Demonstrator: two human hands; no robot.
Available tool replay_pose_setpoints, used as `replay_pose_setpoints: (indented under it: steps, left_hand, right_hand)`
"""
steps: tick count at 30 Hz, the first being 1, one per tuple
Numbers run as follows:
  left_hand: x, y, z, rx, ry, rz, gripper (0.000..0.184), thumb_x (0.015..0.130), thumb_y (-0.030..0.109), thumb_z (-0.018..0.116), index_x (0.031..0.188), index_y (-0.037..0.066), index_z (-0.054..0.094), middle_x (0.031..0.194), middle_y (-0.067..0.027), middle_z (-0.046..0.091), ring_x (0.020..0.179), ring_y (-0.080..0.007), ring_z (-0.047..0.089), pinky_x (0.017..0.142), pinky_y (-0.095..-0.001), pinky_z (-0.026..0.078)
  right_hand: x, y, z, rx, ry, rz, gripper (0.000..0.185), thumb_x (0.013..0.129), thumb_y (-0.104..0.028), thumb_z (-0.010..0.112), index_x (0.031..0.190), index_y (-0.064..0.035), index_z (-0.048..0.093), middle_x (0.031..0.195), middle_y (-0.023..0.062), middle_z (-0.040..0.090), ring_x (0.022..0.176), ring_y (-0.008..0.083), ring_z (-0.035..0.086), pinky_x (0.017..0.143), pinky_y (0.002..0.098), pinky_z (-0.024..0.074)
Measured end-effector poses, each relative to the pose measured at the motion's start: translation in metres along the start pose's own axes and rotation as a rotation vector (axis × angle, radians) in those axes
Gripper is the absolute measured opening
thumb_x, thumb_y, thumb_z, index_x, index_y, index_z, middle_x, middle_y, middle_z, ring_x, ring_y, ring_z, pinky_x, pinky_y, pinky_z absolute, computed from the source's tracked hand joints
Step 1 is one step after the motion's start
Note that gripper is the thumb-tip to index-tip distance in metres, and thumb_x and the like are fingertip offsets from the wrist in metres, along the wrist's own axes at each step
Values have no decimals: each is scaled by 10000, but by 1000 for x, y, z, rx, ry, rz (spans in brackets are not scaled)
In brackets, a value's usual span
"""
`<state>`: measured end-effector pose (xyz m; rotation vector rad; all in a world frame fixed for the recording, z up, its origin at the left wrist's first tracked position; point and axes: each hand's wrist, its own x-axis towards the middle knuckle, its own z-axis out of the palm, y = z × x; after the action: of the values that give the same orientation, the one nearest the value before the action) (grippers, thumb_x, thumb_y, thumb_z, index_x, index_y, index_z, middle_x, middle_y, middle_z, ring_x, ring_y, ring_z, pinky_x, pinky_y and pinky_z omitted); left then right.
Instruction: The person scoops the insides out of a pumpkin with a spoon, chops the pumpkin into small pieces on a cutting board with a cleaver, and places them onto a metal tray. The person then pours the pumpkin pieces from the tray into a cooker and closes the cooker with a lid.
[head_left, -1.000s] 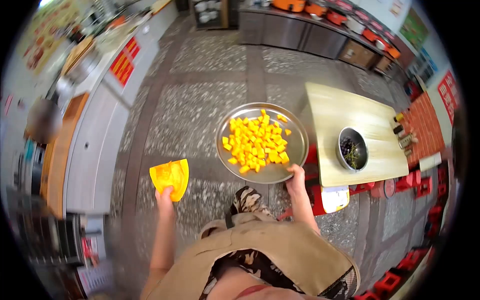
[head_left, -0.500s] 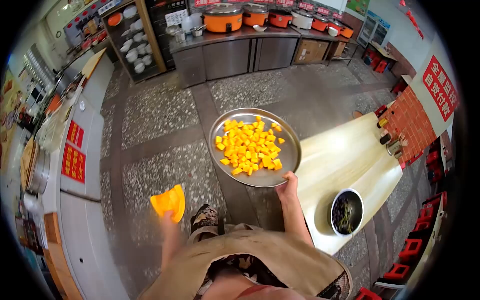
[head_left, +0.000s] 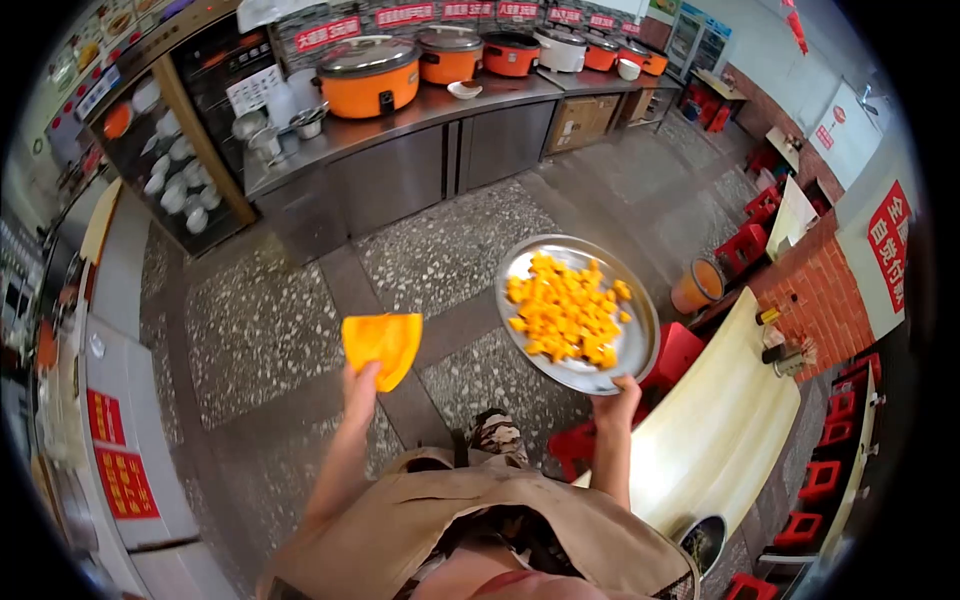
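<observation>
My left hand [head_left: 362, 385] is closed on a thick orange piece of pumpkin [head_left: 383, 343], held out over the floor. With my right hand [head_left: 616, 400] I grip the near rim of a round metal tray [head_left: 640, 345], thumb on top. Many small orange pumpkin cubes [head_left: 568, 308] lie heaped across the middle of the tray, slightly blurred by motion. The tray is held in the air, its right side near a red stool and the pale table [head_left: 715, 420]. Pumpkin piece and tray are apart.
A steel counter [head_left: 400, 150] ahead carries several orange rice cookers [head_left: 370, 80]. At left stand a dish cabinet [head_left: 175, 185] and a white counter [head_left: 135, 400]. Right of me are red stools [head_left: 675, 357], a bin [head_left: 697, 285] and a metal bowl [head_left: 703, 543] on the table's near end.
My view has moved forward toward the cookers. The tray with its cubes has shifted right, and the pumpkin piece in my left hand is raised. The table's bowl now sits lower in view.
</observation>
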<state>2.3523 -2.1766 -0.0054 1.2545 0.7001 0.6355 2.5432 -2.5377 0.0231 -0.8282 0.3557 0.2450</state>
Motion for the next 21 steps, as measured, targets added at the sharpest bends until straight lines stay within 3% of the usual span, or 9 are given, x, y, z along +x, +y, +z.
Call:
replay_pose_setpoints:
  steps: [2,7,11,12,13,14,15,18,21]
  left_hand:
    - [81,0,58,-1,-122,28,335,760,67,546,1086,-10,560,991,-56,619,905,-153,585,809,-266,443]
    - [260,-17,201,-109,-249,-10,291,763,73,544,1039,-7,593,960,-57,635,868,-161,600,791,-274,452]
    - [355,-24,285,-114,-183,-100,302,751,81,534,1036,-9,582,960,-65,628,890,-165,595,794,-273,449]
    - [376,-11,300,-101,-179,-125,302,751,81,534,1036,-9,582,960,-65,628,890,-165,595,794,-273,449]
    - [398,8,317,-83,-169,-171,327,753,68,533,1067,-16,565,994,-75,620,909,-174,597,812,-278,452]
    - [419,18,330,-71,-164,-212,353,754,55,532,1098,-23,548,1027,-85,613,927,-184,599,830,-284,456]
    - [452,3,334,-109,-171,-164,351,755,52,531,1097,-30,546,1031,-92,612,926,-186,602,823,-277,461]
    - [530,9,371,-105,-112,-97,336,766,57,524,1089,-32,542,1027,-89,610,936,-182,600,790,-290,479]
    - [629,-19,419,-206,-2,-79,348,771,66,518,1106,-24,528,1036,-85,604,947,-179,594,784,-301,483]
  right_hand:
    - [59,-12,-28,-21,14,-104,228,635,-109,471,824,-14,557,943,100,604,871,250,586,807,397,483]
    - [197,-50,19,-14,166,-365,481,616,-143,491,1046,65,545,1070,132,575,976,270,579,884,391,464]
    - [341,-80,54,-50,128,-350,523,646,-132,467,1129,69,492,1143,147,556,1088,291,528,955,406,421]
    - [368,-89,90,-43,118,-360,497,646,-115,470,1109,62,505,1138,139,558,1077,290,533,935,403,432]
    - [387,-101,145,17,152,-350,321,630,-106,498,902,48,573,950,104,602,914,237,587,836,351,465]
    - [428,-106,151,4,118,-355,316,634,-101,497,905,42,575,957,106,606,919,232,587,830,349,466]
    - [455,-116,185,15,143,-326,327,635,-98,493,922,36,572,976,105,609,936,239,587,839,350,466]
    - [551,-145,270,115,-94,-241,540,630,-92,481,1158,21,488,1172,104,549,1082,252,530,923,382,439]
    - [670,-154,334,118,-84,-215,545,629,-100,480,1167,-8,487,1166,111,551,1058,271,550,883,410,470]
